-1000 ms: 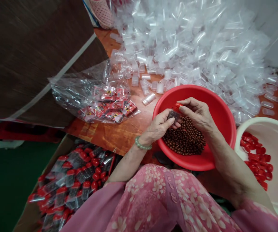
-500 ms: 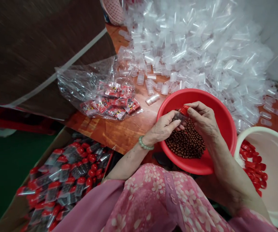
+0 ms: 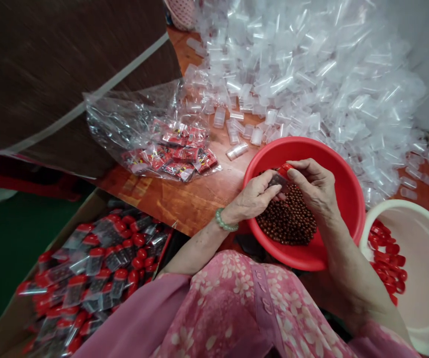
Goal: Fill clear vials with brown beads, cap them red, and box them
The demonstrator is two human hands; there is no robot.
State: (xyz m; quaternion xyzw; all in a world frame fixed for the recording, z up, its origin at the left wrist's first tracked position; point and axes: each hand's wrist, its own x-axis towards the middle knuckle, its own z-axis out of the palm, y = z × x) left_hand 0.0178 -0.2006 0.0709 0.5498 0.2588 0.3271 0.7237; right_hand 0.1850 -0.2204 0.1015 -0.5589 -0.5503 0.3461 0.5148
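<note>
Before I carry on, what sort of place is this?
Probably a small packing workshop: there's a big heap of clear plastic containers, a white basin with red caps, and a cardboard box of red-capped containers.

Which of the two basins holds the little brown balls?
The red basin, nearer the picture's middle; the cream basin on its right holds red caps instead.
</note>
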